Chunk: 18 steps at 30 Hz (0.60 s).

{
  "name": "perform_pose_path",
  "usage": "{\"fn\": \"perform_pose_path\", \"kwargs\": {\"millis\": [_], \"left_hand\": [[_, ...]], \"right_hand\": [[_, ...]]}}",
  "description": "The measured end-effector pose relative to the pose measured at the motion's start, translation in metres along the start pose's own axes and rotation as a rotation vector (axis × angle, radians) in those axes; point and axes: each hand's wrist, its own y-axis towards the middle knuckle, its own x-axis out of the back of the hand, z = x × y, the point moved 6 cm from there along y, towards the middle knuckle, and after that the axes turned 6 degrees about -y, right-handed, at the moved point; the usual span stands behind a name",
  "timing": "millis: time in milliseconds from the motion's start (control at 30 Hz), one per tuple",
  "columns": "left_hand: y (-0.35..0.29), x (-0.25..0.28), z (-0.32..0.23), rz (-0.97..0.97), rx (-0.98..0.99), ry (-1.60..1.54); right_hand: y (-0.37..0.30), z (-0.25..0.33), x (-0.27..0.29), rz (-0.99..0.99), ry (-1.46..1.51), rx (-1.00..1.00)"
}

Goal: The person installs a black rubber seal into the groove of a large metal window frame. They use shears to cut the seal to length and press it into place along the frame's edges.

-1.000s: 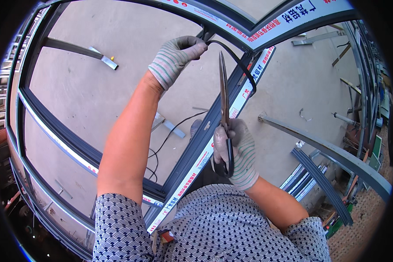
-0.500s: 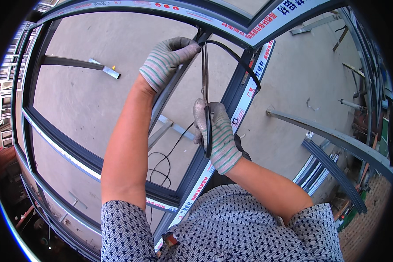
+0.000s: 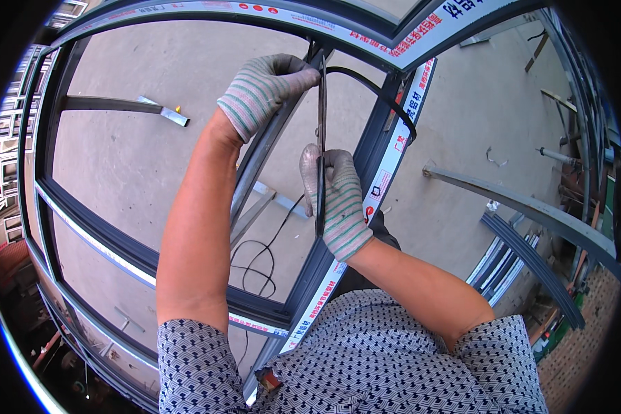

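A worker in a patterned short-sleeved shirt is bending over one large dark aluminium window frame (image 3: 83, 228) lying on a concrete floor (image 3: 138, 159), both hands in striped knit gloves. At the far left, one loose dark bar (image 3: 117, 105) is lying on the floor inside the frame's left opening, well apart from the hands. The left hand (image 3: 265, 86) is reaching to the frame's top rail, fingers clenched around the upper end of one black rubber gasket strip (image 3: 379, 93), which is arching rightward and down along the central mullion (image 3: 366, 179). Just right of it, the right hand (image 3: 338, 196) is gripping the handles of one pair of long scissors (image 3: 321, 131), the blades pointing up toward the left hand's fingertips; whether the blades are parted cannot be told. One thin black cord (image 3: 262, 252) is trailing over the floor below the hands. The pane openings on either side of the mullion are leaving bare concrete around both hands. At the right edge, several spare profiles (image 3: 524, 255) are lying stacked, their count unclear.
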Motion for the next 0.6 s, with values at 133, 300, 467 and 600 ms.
{"fn": "perform_pose_path", "kwargs": {"millis": [133,300,467,600], "left_hand": [[0.001,-0.004,-0.003,-0.013,-0.022,0.027],[0.0,-0.009,-0.009,-0.067,-0.047,0.073],[0.0,-0.012,-0.01,-0.092,-0.036,0.121],[-0.001,-0.012,-0.011,-0.098,-0.004,0.117]], "right_hand": [[-0.002,0.003,-0.001,0.008,0.216,-0.056],[0.0,0.004,0.0,-0.039,-0.016,-0.076],[0.005,-0.009,0.002,-0.066,0.064,-0.04],[0.005,-0.004,0.005,-0.101,-0.218,0.01]]}}
